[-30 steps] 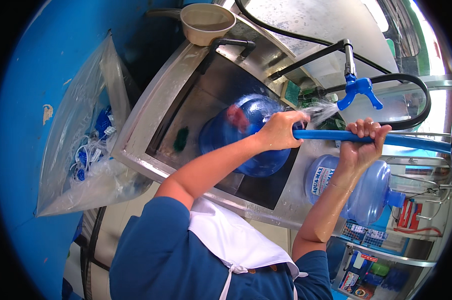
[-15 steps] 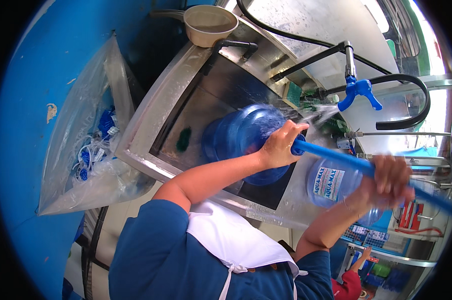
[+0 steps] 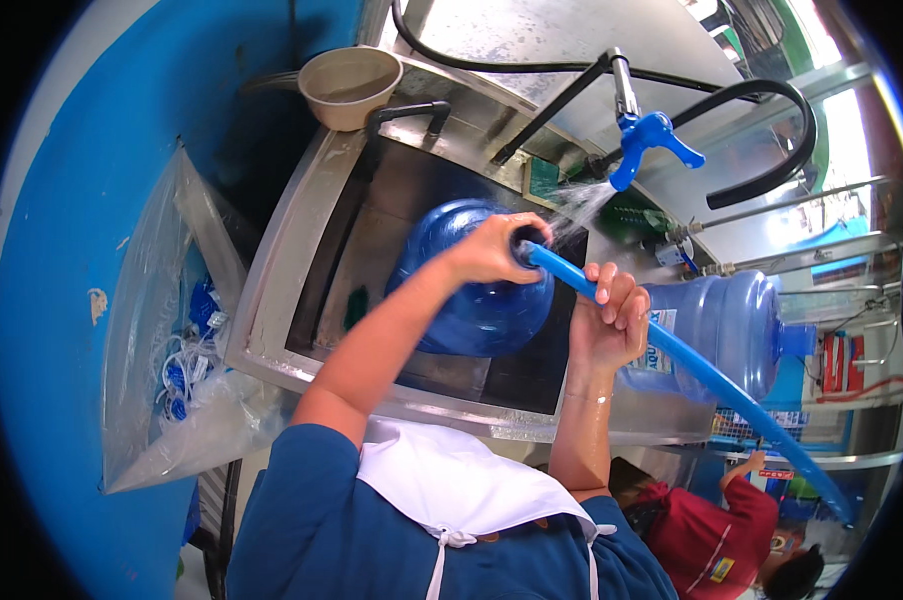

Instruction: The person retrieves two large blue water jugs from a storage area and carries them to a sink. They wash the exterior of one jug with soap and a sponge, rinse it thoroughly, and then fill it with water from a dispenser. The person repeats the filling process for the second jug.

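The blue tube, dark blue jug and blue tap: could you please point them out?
Blue tube point(image 3: 707, 370), head view: its middle stretch.
Dark blue jug point(image 3: 487, 318), head view: its side.
Blue tap point(image 3: 640, 146), head view: its body.

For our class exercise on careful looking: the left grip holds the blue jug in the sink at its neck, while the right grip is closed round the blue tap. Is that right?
Not quite: the right grip is closed round the long blue pole, not the blue tap, as the head view shows. The left grip does hold the blue jug in the sink at its neck.
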A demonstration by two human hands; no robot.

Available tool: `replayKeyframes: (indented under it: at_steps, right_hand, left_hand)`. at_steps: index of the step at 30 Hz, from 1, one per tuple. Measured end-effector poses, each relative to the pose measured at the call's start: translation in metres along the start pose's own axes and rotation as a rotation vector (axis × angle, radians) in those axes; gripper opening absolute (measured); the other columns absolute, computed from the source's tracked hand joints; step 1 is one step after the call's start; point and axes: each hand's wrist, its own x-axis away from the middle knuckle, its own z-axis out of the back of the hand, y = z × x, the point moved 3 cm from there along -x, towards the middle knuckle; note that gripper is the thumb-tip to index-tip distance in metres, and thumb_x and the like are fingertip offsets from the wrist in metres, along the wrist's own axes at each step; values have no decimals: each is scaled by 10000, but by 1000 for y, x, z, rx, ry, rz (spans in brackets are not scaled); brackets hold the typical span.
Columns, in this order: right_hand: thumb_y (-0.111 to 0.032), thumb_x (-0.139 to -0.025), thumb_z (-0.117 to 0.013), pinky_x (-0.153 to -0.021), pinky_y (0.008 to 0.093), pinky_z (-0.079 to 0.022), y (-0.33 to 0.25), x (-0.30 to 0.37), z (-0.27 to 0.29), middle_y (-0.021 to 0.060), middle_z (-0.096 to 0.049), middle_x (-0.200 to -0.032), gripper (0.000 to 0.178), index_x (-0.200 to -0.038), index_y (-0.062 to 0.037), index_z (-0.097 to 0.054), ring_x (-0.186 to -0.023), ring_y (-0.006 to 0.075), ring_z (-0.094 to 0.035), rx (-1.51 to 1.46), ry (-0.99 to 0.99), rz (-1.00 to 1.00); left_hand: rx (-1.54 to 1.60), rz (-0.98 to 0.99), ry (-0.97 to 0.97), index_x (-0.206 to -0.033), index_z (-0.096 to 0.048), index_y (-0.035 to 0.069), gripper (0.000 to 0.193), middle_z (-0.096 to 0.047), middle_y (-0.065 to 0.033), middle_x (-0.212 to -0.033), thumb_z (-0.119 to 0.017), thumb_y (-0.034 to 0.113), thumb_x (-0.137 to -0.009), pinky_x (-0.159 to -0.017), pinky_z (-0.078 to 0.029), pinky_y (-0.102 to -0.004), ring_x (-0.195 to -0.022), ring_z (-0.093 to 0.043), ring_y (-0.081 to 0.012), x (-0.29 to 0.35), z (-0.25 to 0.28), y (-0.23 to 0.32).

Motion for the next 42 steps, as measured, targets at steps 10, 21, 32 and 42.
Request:
replayKeyframes:
  at_steps: [10, 21, 32, 42]
  right_hand:
    - [-196, -862, -606, -880, 363, -357, -24, -2, -11, -21, -390, -574, 418, -549, -169, -331, -745, 140, -449, -33, 52, 136]
    - [-200, -850, -612, -881, 372, -350, -35, -8, -18, -29, -384, -584, 392, -566, -161, -344, -737, 138, -457, 92, 9, 185]
    - [-178, -870, -611, -912, 379, -342, -44, -23, -23, -30, -385, -587, 406, -560, -173, -348, -748, 138, -453, 142, -99, 229]
    - [-210, -860, -636, -885, 381, -332, -48, -26, -31, -37, -406, -589, 430, -555, -168, -336, -735, 132, -449, 200, -132, 261]
  left_hand:
    - [-3, -46, 99, -1014, -619, 41, 484, -633, -81, -970, -841, 112, -591, -835, -500, -319, -894, -630, -186, -1, -21, -15]
    - [-41, 127, 8, -1015, -613, 32, 478, -656, -71, -893, -857, 138, -618, -788, -506, -320, -846, -623, -147, -10, -27, -16]
    - [-186, -21, 161, -1096, -599, 29, 536, -684, -108, -887, -848, 169, -642, -805, -515, -333, -821, -661, -219, -15, -30, -25]
    - [107, 122, 0, -994, -629, 35, 384, -654, 9, -827, -834, 68, -671, -765, -504, -270, -789, -597, -79, -18, -26, -38]
